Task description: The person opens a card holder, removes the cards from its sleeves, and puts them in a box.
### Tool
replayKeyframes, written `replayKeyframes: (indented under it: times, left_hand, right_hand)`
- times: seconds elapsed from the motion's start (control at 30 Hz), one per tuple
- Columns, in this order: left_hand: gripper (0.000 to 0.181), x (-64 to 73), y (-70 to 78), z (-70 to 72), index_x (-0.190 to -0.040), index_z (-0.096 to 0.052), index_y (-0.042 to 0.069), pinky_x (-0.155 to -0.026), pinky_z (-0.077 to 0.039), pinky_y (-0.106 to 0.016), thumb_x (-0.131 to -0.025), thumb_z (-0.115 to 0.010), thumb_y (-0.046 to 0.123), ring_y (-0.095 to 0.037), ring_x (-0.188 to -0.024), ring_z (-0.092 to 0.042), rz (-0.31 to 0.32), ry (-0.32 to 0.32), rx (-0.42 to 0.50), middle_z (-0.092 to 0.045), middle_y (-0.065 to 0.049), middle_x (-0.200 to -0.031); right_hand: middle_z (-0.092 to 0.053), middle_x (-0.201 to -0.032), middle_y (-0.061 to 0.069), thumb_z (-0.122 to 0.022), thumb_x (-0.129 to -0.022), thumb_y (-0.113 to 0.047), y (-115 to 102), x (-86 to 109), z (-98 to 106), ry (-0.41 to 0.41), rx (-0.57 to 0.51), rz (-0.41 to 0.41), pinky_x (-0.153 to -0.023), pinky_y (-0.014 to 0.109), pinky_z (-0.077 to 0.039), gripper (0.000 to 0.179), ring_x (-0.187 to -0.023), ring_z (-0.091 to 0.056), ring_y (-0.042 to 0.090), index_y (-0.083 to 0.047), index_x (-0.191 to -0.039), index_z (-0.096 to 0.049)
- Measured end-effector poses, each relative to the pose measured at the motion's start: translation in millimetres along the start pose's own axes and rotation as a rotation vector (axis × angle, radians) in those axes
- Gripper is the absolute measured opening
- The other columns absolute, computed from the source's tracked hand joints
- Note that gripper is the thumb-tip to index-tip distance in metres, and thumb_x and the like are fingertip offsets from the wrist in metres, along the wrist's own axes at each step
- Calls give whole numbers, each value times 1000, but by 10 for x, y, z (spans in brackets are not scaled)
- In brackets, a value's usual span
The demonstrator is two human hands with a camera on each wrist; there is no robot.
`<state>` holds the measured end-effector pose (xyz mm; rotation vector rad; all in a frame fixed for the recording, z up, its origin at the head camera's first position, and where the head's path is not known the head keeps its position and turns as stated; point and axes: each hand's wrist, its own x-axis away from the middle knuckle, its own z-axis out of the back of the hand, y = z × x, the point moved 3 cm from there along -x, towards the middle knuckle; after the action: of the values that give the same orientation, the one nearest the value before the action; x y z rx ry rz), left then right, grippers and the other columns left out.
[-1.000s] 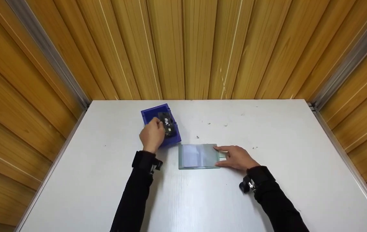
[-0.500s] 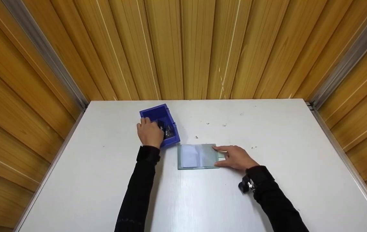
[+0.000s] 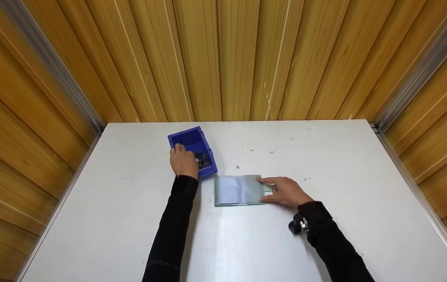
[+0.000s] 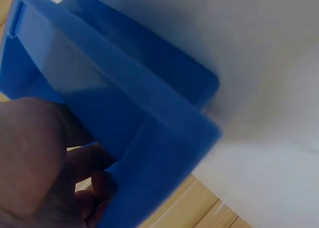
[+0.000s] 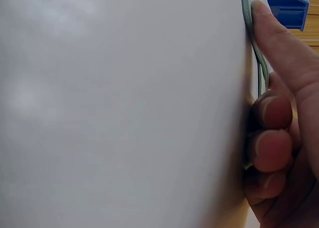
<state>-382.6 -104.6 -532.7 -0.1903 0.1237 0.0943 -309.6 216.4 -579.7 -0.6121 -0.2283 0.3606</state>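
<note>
In the head view, my left hand (image 3: 184, 161) is at the left wall of the blue plastic bin (image 3: 208, 141). Its fingers are bent over the opening, as the left wrist view shows too; whether they grip the rim or something inside is hidden. A black card (image 3: 204, 160) lies at the bin's bottom. My right hand (image 3: 286, 192) holds the right edge of an opened pale green card holder (image 3: 240, 190), which lies flat with its clear sleeves up. The right wrist view shows the thumb (image 5: 286, 51) against the holder's edge and the other fingers curled.
Both things rest on a white table (image 3: 243, 243). Yellow wood-grain panels (image 3: 235, 62) stand behind it and along both sides, with grey metal rails at the corners. The bin sits just beyond the card holder's far left corner.
A second ago my left hand held up a black card marked VIP over the bin. The hand then lowered, and the card went down into the bin. My right hand stays on the card holder.
</note>
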Motion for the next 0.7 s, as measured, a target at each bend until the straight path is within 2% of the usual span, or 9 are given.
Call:
replayKeyframes:
  times: [0.13, 0.3, 0.43, 0.57, 0.7]
  left_hand:
    - [26, 13, -3, -30, -108, -77, 7, -101, -34, -42, -100, -56, 20, -30, -121, -48, -8, 31, 16, -65, -15, -123]
    - [23, 22, -26, -1, -101, -79, 5, -96, -36, -43, -97, -59, 16, -30, -115, -52, -22, 110, 97, -67, -16, -117]
    - [21, 29, -52, 34, -98, -79, 4, -94, -38, -44, -95, -61, 14, -31, -112, -53, -29, 134, 139, -68, -17, -114]
    - [18, 59, -53, 118, -97, -79, 2, -93, -39, -45, -94, -66, 14, -33, -114, -55, -28, 183, 203, -69, -18, -117]
    - [18, 159, -23, 264, -97, -79, 1, -89, -45, -46, -94, -69, 16, -34, -109, -61, -44, 283, 277, -71, -17, -113]
  right_hand:
    - [-45, -58, -8, -85, -81, -50, 19, -13, 2, -16, 3, 9, -66, 27, -35, 75, -57, -39, 8, -26, -147, -59]
    - [-43, -62, -10, -86, -80, -51, 15, -13, 18, -9, 9, -7, -71, 28, -35, 76, -63, -40, 9, -29, -147, -59]
    - [-44, -63, -10, -86, -80, -50, 8, -16, 15, -9, 1, -6, -68, 28, -35, 75, -62, -41, 9, -29, -147, -59]
    - [-42, -60, -10, -86, -80, -50, 7, -16, 9, -13, 12, -10, -69, 28, -35, 76, -60, -39, 9, -29, -147, -59]
    - [-42, -59, -10, -85, -80, -51, 0, -15, 6, -14, 23, -8, -67, 27, -34, 75, -58, -37, 8, -29, -147, -59]
